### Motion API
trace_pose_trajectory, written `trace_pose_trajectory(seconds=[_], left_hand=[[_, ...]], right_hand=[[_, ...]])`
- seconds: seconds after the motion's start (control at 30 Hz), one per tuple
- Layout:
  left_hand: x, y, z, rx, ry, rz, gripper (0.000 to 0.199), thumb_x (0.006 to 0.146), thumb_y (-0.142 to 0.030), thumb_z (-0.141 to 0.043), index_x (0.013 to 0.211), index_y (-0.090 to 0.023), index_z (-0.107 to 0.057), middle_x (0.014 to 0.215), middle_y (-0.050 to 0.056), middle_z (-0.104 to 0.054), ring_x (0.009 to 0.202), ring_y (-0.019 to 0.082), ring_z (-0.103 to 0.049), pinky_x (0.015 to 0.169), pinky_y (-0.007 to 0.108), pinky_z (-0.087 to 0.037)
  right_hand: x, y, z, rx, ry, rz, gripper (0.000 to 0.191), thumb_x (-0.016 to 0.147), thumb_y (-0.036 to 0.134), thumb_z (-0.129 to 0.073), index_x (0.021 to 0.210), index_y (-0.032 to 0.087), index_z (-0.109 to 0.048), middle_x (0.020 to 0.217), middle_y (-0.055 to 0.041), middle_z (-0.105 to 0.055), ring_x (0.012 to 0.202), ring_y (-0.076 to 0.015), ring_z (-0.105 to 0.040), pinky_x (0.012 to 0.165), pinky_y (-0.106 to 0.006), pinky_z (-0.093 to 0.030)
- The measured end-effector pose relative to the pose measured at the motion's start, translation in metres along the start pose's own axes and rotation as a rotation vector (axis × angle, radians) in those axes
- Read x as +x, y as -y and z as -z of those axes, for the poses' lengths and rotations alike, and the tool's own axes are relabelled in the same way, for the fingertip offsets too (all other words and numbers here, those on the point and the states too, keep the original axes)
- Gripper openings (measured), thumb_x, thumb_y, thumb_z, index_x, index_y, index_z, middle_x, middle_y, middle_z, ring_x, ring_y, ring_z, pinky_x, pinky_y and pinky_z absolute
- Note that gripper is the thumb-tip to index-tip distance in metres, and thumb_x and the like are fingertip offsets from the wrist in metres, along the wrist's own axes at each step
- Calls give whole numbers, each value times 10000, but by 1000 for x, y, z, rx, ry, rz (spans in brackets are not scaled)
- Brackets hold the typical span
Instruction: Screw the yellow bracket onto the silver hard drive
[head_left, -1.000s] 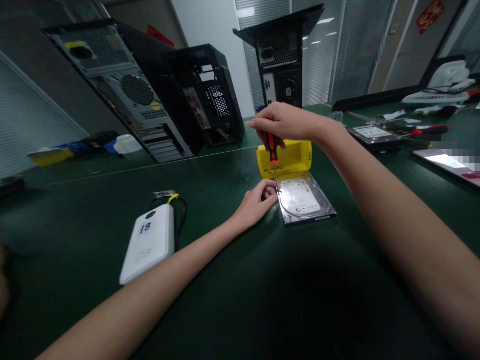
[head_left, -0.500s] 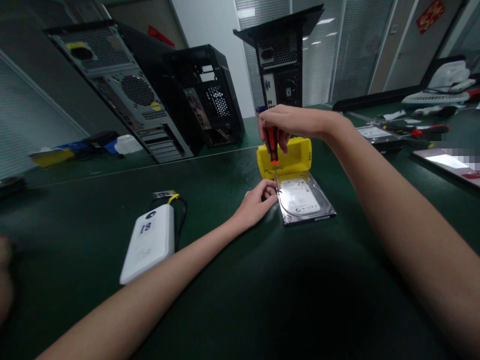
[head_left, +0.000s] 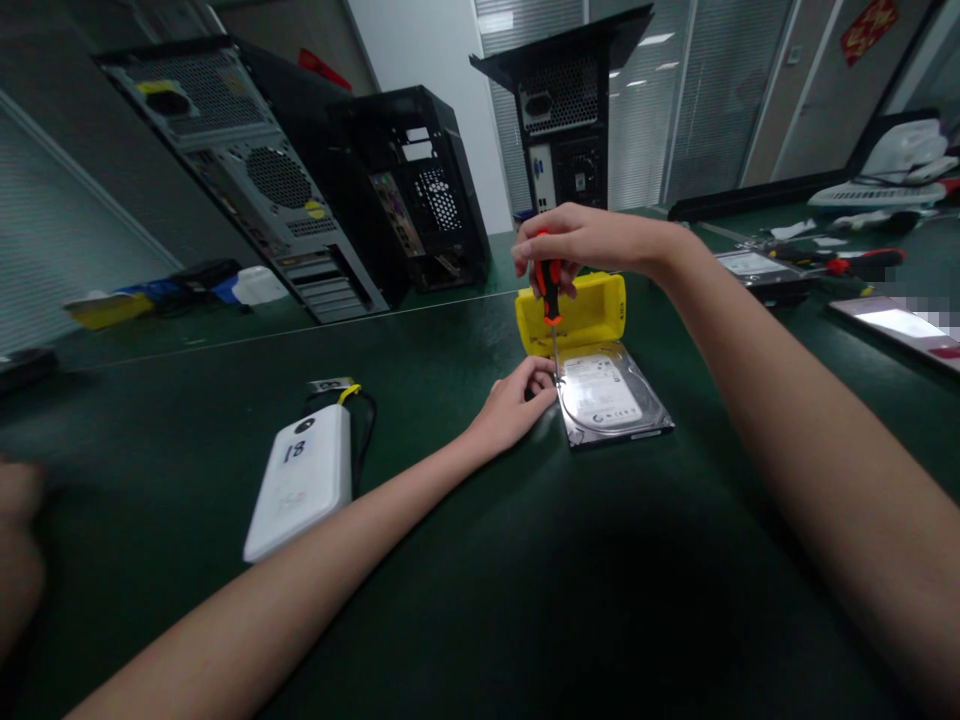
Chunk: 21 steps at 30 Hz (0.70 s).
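Observation:
A silver hard drive [head_left: 651, 402] with a white label lies flat on the dark green table, against an open yellow plastic case [head_left: 574, 318]. My right hand [head_left: 555, 245] is wrapped round the red-and-black handle of a screwdriver [head_left: 553, 300] from above. The screwdriver stands nearly upright, its shaft reaching down to the drive's left edge. Low beside that edge, my left hand [head_left: 517, 402] has curled fingers and thumb closed on the drive's side, close to the screwdriver tip. The tip itself is too small to make out.
A white power bank [head_left: 300, 485] with a black cable lies left of my left forearm. Computer cases [head_left: 277, 180] stand at the back. Another drive [head_left: 754, 270], pliers [head_left: 862, 262] and a phone-like slab [head_left: 900, 325] lie right. Another person's hand [head_left: 19, 540] shows at the left edge.
My right hand's fingers have shifted round the top of the screwdriver handle. My left hand and the hard drive stay in place. The other person's hand at the left shows more.

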<state>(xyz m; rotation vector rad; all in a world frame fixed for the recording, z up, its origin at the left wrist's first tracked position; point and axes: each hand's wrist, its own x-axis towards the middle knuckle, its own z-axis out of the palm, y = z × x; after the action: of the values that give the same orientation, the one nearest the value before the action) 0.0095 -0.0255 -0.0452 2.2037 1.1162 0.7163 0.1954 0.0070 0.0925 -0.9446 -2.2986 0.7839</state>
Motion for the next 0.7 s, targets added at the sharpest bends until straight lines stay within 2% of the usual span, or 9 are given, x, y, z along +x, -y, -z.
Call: trace_pose_trajectory(seconds=[0.2, 0.5, 0.7], left_hand=[[1, 0, 0, 18, 7, 21, 261, 833, -233, -500, 1085, -190, -551, 852, 7, -580, 764, 126, -539, 706, 250, -441], [0, -3, 0, 13, 8, 26, 248, 842, -232, -491, 1078, -188, -549, 854, 14, -581, 766, 126, -540, 697, 248, -441], [0, -1, 0, -8, 3, 11, 242, 841, -236, -496, 1072, -190, -551, 851, 14, -579, 768, 128, -540, 697, 254, -444]], right_hand=[[2, -1, 1, 20, 12, 16, 190, 899, 279, -486, 822, 129, -572, 758, -31, -634, 596, -63, -557, 540, -151, -448], [-2, 3, 2, -80, 10, 30, 212, 882, 319, -510, 778, 140, -559, 756, -26, -622, 618, -67, -557, 554, -161, -436], [0, 2, -1, -80, -35, 39, 182, 862, 321, -544, 805, 149, -533, 708, -6, -575, 593, -66, -546, 497, -156, -401]])
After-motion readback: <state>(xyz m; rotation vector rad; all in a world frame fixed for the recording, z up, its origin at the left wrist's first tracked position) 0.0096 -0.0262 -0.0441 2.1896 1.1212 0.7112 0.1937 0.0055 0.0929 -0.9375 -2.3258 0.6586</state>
